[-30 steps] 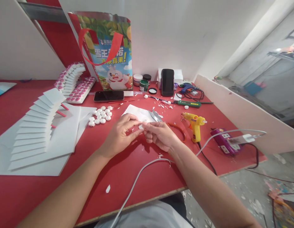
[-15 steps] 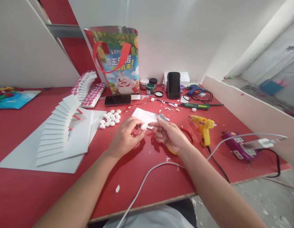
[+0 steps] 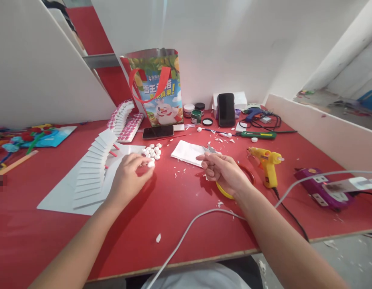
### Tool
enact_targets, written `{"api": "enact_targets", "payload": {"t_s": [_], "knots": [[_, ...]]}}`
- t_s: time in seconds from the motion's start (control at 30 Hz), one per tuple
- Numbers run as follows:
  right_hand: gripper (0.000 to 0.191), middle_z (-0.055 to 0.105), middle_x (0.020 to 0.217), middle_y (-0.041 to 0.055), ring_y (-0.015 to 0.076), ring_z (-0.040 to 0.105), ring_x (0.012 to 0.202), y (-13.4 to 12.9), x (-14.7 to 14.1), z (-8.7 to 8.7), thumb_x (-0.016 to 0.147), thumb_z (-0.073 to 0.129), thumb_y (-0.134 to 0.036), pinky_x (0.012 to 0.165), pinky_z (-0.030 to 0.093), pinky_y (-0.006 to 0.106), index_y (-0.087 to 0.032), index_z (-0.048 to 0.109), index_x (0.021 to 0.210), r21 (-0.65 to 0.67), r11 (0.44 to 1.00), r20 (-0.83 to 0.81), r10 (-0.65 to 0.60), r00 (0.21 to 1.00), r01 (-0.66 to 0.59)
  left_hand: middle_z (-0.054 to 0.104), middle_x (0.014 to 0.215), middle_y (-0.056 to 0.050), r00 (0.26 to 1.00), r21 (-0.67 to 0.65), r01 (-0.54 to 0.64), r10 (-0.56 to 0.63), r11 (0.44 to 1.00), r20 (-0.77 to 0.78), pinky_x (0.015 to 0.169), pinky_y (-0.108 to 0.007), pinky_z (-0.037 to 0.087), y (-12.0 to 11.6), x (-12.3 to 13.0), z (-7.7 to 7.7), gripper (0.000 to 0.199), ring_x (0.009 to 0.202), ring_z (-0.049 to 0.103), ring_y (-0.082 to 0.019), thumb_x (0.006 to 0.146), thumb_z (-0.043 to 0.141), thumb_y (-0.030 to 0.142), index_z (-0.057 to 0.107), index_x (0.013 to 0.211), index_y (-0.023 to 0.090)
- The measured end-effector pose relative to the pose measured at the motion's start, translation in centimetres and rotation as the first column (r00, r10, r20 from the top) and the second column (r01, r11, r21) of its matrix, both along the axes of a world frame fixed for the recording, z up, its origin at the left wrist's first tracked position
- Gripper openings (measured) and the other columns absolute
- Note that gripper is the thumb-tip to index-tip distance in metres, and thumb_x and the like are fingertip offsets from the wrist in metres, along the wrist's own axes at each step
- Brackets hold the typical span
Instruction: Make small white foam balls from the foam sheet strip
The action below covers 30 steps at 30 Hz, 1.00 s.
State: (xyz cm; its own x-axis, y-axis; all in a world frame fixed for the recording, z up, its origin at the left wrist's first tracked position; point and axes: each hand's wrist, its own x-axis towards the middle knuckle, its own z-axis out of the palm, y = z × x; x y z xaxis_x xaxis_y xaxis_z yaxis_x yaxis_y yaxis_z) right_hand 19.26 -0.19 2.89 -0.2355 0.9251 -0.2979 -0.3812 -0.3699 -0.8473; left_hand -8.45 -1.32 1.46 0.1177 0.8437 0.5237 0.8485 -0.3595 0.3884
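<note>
My left hand (image 3: 132, 173) is closed in a pinch on a small white ball (image 3: 151, 163). It holds the ball at the near edge of a cluster of similar white balls (image 3: 152, 151) on the red table. My right hand (image 3: 220, 170) hovers over the table to the right, fingers curled and thumb against them; what they hold, if anything, is hidden. Behind its fingers a grey metal blade (image 3: 212, 149) shows beside a folded white paper (image 3: 187, 152). Under the same hand, a yellow and red loop (image 3: 223, 190) is partly covered.
A yellow glue gun (image 3: 268, 166) and purple power strip (image 3: 322, 188) lie right, and a white cable (image 3: 186, 237) crosses the front. Fanned white pieces (image 3: 91, 172) lie left. Behind are a gift bag (image 3: 161, 92), phones (image 3: 158, 132), paint jars (image 3: 196, 116) and white scraps.
My left hand has carried the white ball leftward, from in front of my right hand to the cluster. My right hand keeps its curled shape near the paper. The view has swung left.
</note>
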Motion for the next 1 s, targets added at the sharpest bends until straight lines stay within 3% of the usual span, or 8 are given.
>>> {"api": "enact_targets", "payload": {"t_s": [0.13,0.23,0.57,0.8,0.93,1.0], "knots": [[0.042,0.057,0.065,-0.0022,0.0041,0.04,0.049,0.0,-0.1,-0.1,0.066,0.087,-0.046,0.046,0.027,0.022,-0.01,0.076,0.087,0.018,1.0,0.011,0.014,1.0,-0.014,0.067,0.082,-0.006,0.987,-0.058,-0.043,0.033,0.997,-0.159,0.083,-0.038,0.049,-0.8,-1.5,-2.7,0.012,0.082,0.061,-0.024,0.088,0.053,0.027,0.061,0.08,0.022],[0.042,0.057,0.065,-0.0018,0.004,0.04,0.049,0.1,-0.1,-0.3,0.066,0.086,-0.045,0.046,0.027,0.022,-0.01,0.076,0.086,0.016,1.0,0.031,0.004,1.0,-0.004,0.068,0.082,-0.009,0.962,-0.071,-0.091,0.069,0.993,-0.265,0.08,-0.04,0.048,-0.6,-1.7,-3.2,0.016,0.08,0.059,-0.027,0.089,0.049,0.026,0.06,0.079,0.021],[0.04,0.057,0.064,-0.0018,0.0046,0.04,0.049,0.1,0.0,-0.4,0.063,0.087,-0.044,0.046,0.027,0.024,-0.011,0.075,0.083,0.032,0.999,0.045,-0.008,0.999,0.007,0.065,0.076,-0.007,0.951,-0.056,-0.204,0.184,0.977,-0.249,0.08,-0.04,0.047,0.4,-2.1,-2.4,0.008,0.078,0.058,-0.027,0.086,0.053,0.027,0.056,0.08,0.022],[0.039,0.057,0.063,-0.0023,0.0043,0.039,0.046,0.3,-0.1,-0.6,0.063,0.086,-0.042,0.045,0.028,0.023,-0.011,0.073,0.082,0.037,0.999,0.062,-0.032,0.998,0.03,0.063,0.076,-0.005,0.966,-0.147,-0.224,0.2,0.963,-0.164,0.08,-0.039,0.047,0.5,-2.6,-2.3,0.015,0.082,0.059,-0.028,0.083,0.062,0.036,0.054,0.081,0.024],[0.031,0.058,0.064,-0.0017,0.0062,0.041,0.046,0.3,-0.1,-0.8,0.069,0.08,-0.041,0.045,0.031,0.024,-0.014,0.071,0.081,0.183,0.974,0.157,-0.163,0.974,0.134,0.063,0.077,-0.004,0.974,-0.082,-0.225,0.222,0.971,-0.048,0.079,-0.038,0.047,0.1,-1.7,-0.7,0.022,0.083,0.059,-0.027,0.083,0.066,0.043,0.053,0.08,0.025],[0.026,0.061,0.065,-0.0006,0.008,0.044,0.048,0.3,0.1,-0.3,0.075,0.075,-0.04,0.048,0.036,0.026,-0.015,0.07,0.083,0.293,0.942,0.248,-0.242,0.938,0.166,0.064,0.08,-0.004,0.988,-0.017,-0.155,0.155,0.988,0.018,0.081,-0.038,0.047,0.2,-0.4,0.9,0.02,0.081,0.06,-0.025,0.09,0.059,0.041,0.053,0.079,0.025]]}}
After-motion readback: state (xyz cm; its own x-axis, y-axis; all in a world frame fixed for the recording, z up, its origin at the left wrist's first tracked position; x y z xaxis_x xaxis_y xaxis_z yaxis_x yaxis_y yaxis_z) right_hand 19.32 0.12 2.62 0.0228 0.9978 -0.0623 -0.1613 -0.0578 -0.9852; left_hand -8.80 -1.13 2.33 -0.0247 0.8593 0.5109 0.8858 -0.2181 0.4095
